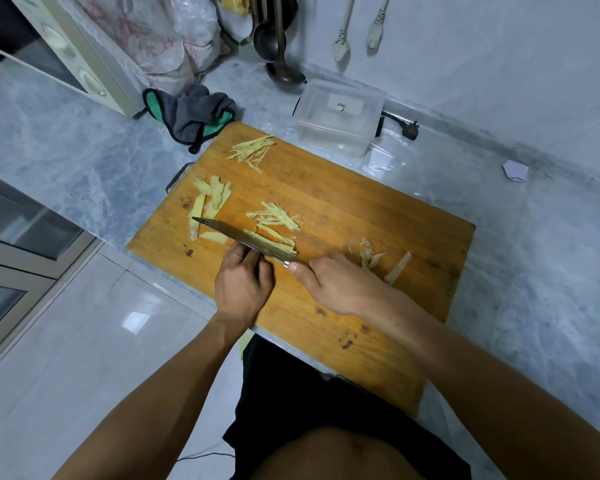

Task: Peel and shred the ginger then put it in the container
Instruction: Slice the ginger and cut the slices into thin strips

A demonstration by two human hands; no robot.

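Observation:
A wooden cutting board (343,202) lies on the marble counter. On it are a far pile of fine ginger shreds (253,152), flat ginger slices (211,199) at the left, more shreds (278,216) in the middle and peel scraps (385,263) at the right. My right hand (329,284) grips the handle of a knife (229,232) whose blade points left across the board. Cut ginger strips (274,240) lie along the blade. My left hand (243,284) has its fingers curled down at the blade's near side, holding the ginger there. The clear plastic container (336,131) stands beyond the board.
A cream oven (80,64) stands at the back left, with a grey-green cloth (194,112) beside the board. Ladles (278,46) hang on the wall behind the container. A black plug (411,129) lies to its right. The counter edge runs under the board's near corner.

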